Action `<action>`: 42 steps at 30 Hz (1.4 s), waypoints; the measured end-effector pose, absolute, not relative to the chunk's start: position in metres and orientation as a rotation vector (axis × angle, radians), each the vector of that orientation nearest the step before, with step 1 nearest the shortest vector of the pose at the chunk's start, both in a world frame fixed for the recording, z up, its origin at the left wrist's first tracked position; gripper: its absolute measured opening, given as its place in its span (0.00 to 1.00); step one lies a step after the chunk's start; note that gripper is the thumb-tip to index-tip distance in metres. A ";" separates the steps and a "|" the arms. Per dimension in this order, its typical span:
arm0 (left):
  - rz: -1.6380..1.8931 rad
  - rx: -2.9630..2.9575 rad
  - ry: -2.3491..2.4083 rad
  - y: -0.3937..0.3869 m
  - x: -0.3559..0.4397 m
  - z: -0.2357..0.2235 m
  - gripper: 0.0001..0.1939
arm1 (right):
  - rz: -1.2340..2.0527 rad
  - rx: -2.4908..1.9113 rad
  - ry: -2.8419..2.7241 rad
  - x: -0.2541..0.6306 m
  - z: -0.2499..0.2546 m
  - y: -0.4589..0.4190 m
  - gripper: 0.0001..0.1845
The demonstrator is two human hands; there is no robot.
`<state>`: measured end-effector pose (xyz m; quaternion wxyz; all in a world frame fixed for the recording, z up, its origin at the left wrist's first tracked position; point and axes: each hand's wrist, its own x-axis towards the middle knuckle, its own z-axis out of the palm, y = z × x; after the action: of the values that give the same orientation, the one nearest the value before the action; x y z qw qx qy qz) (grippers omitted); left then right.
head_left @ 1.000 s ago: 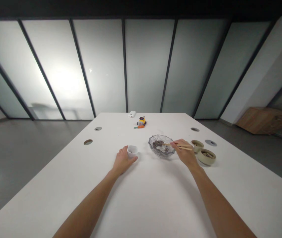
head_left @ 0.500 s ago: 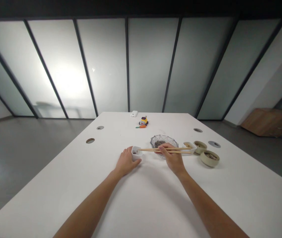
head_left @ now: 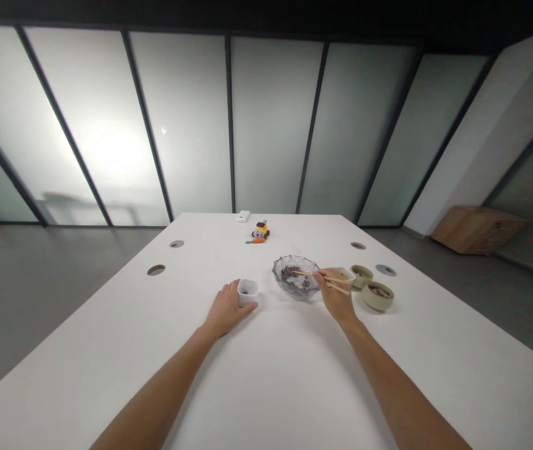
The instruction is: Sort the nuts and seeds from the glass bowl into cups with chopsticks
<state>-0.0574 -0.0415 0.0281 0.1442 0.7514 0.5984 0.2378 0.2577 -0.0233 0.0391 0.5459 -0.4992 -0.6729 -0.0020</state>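
Right hand hides chopsticks' grip; bowl contents unclear.

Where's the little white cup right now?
In the head view, the white cup sits on the white table left of centre, against the left hand, with the glass bowl to its right.

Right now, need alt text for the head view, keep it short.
A person's right hand holds chopsticks with the tips over a glass bowl of small dark pieces, while the left hand steadies a small white cup on a white table. Two beige bowls sit to the right, a small toy at the far end.
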 end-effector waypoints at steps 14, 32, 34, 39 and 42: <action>0.711 2.179 1.729 -0.039 -0.059 0.025 0.25 | 0.117 -1.113 -1.648 0.258 0.027 -0.026 0.26; 0.664 2.201 1.726 -0.041 -0.058 0.028 0.27 | 0.137 -1.052 -1.746 0.259 0.022 -0.020 0.22; 0.653 2.200 1.738 -0.041 -0.058 0.028 0.27 | 0.126 -1.055 -1.738 0.259 0.022 -0.020 0.22; 0.660 2.192 1.740 -0.042 -0.058 0.028 0.26 | 0.092 -1.049 -1.690 0.258 0.023 -0.020 0.21; 0.657 2.189 1.740 -0.043 -0.058 0.030 0.26 | 0.121 -1.052 -1.701 0.258 0.023 -0.019 0.21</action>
<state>-0.0576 -0.0428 0.0299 0.1341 0.7553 0.6001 0.2268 0.2575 -0.0193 0.0235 0.5389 -0.4422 -0.7152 0.0509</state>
